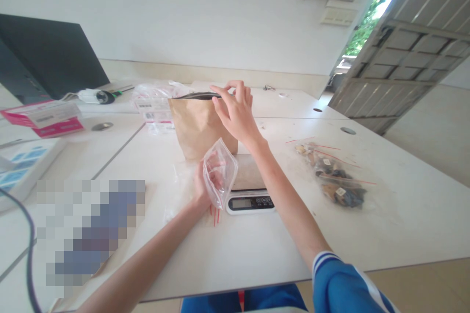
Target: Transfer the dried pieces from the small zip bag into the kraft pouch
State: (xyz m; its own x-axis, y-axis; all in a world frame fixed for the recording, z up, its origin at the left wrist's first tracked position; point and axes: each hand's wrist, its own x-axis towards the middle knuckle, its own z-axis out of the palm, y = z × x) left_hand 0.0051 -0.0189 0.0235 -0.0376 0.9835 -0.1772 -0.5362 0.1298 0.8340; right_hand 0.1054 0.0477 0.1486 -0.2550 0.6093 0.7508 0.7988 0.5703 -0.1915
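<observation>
My left hand (201,187) holds a small clear zip bag (219,172) with a red seal line, raised just in front of a digital kitchen scale (249,201). My right hand (235,110) reaches over the scale to the top edge of a brown paper stand-up pouch (196,124), fingers pinching at its dark opening. The pouch stands upright behind the scale on the white table (257,254).
To the right lies a pile of filled small clear bags (334,176) with red strips. Behind the pouch sit more clear packets (152,102). Pink boxes (44,117), a white box (22,166) and a dark monitor (47,56) are at the left. A blurred patch (91,230) covers the near left.
</observation>
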